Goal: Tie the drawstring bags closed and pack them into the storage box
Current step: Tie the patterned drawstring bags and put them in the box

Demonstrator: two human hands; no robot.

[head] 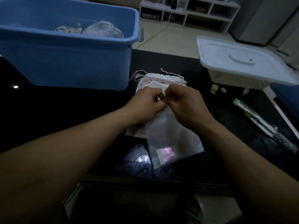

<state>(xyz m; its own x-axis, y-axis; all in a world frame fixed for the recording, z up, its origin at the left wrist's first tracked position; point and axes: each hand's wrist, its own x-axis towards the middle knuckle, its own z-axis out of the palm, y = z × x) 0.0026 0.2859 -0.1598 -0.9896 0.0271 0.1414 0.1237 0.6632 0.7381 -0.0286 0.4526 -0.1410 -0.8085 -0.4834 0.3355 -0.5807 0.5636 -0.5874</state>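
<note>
A white drawstring bag point(171, 135) lies on the dark table in front of me, its mouth under my hands. My left hand point(145, 104) and my right hand point(186, 102) meet over the bag's top, and both pinch its white drawstring point(163, 93), which loops up between the fingers. Beyond my hands lies a pile of more pale drawstring bags point(160, 80) with loose cords. The blue storage box point(68, 50) stands at the back left, with a couple of filled bags point(103, 29) inside.
A white lidded container point(242, 62) sits at the back right. A long clear wrapped item point(262, 122) lies along the right side of the table. Small pale scraps point(215, 88) rest near the container. The table's front edge is close to my body.
</note>
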